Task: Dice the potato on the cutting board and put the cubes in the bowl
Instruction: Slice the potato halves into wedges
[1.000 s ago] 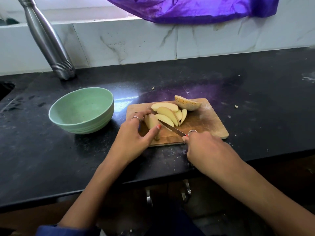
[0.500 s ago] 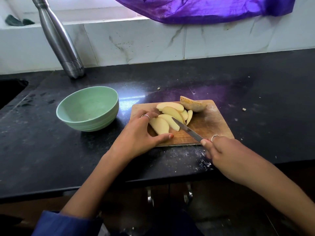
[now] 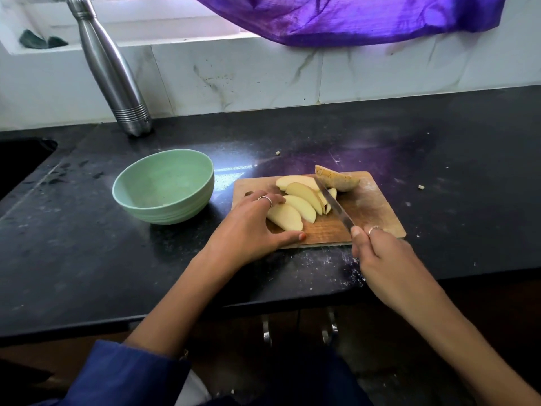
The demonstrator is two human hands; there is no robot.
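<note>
Wooden board (image 3: 377, 205): left hand (image 3: 248, 227) flat, fingers straight on potato slices (image 3: 295, 205); right hand (image 3: 377, 250) gripping knife (image 3: 333, 205); blade at 3 o'clock of fingertips, slices may skid, risking a nick

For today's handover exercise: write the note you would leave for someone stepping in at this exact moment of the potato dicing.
Left hand: fingers on the nearest potato slices, thumb on the cutting board edge.
Right hand: grips the knife, blade lying across the slices.
Unpeeled end piece sits at the board's far edge.
Done: potato cut into slices.
Left: cut slices into cubes, move them to the green bowl, which shows no cubes.
</note>
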